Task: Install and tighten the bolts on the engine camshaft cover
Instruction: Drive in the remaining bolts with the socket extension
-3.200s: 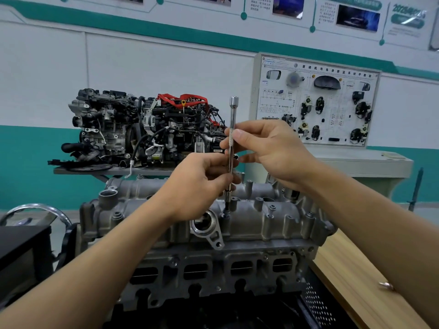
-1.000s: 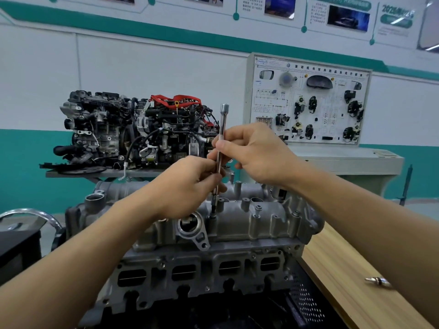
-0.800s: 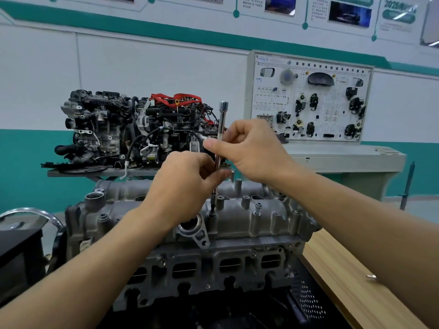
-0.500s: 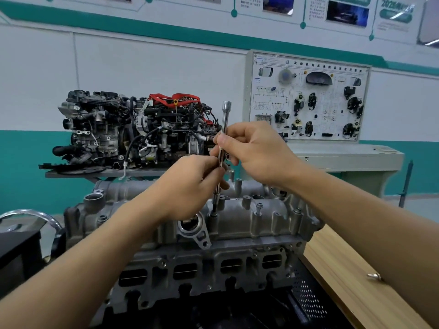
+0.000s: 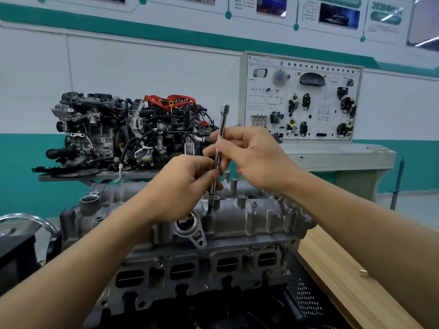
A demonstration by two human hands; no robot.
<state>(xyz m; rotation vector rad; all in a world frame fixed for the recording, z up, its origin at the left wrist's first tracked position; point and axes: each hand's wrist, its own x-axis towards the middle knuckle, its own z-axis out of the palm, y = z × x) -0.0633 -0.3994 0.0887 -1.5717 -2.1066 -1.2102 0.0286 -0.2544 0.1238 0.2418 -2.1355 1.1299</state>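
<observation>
My left hand (image 5: 180,188) and right hand (image 5: 256,160) pinch driver bar (image 5: 222,119), near upright, tip down at near edge of camshaft cover (image 5: 261,219), open room above.

An automotive training workshop: a full display engine (image 5: 133,131) stands left of a wired component teaching board (image 5: 300,97), wall posters (image 5: 338,15) above it.

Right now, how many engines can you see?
2: the grey engine being worked on in front, and the black engine with red parts on a stand behind it.
</observation>
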